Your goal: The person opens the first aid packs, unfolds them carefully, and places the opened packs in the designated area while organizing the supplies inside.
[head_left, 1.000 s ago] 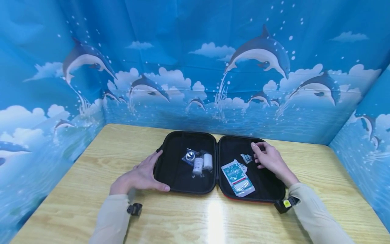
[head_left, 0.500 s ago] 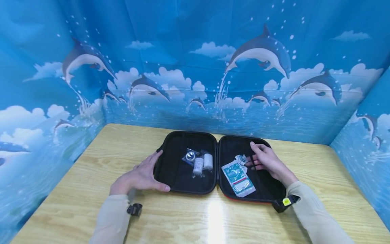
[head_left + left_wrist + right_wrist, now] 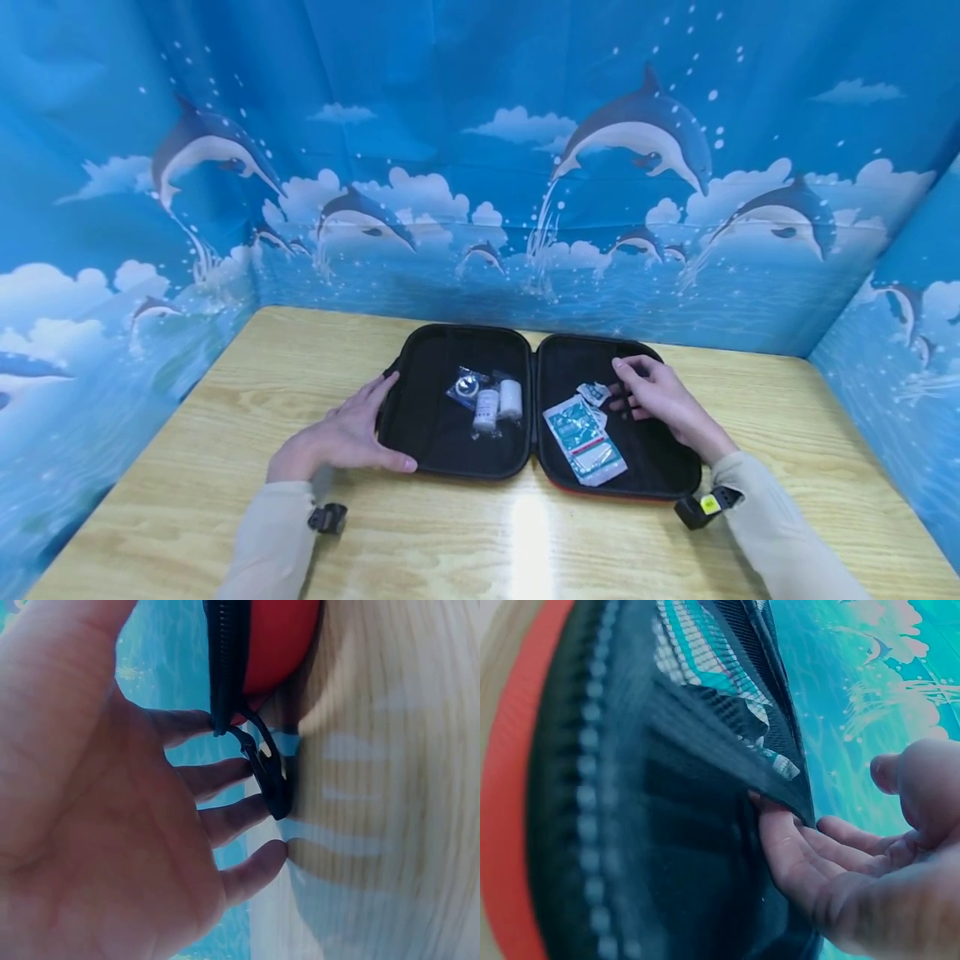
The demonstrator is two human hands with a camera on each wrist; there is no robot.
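Observation:
A black-lined zip case [image 3: 442, 454] with a red shell lies unfolded on the table, resembling a first-aid kit. My left hand [image 3: 341, 435] rests against its left half, thumb at the front edge, fingers spread and fairly straight along the side. In the left wrist view those fingers are beside a black loop [image 3: 274, 776]. My right hand [image 3: 660, 398] reaches into the right half; its fingertips touch the edge of a dark mesh pocket [image 3: 705, 724], partly under it. Small foil packets [image 3: 594, 393] lie just left of these fingers, with larger green-and-white packets [image 3: 585, 437] nearer the front.
In the left half sit two white rolls [image 3: 511, 398] in clear wrap and a bagged ring-shaped roll [image 3: 467, 384]. The case stands near the back of the wooden table [image 3: 442, 533]. A dolphin-print curtain [image 3: 450, 167] rises behind and at both sides.
My right fingers have reached left and deeper into the pocket area, and a small packet has shifted left towards the larger ones. My left hand stays put.

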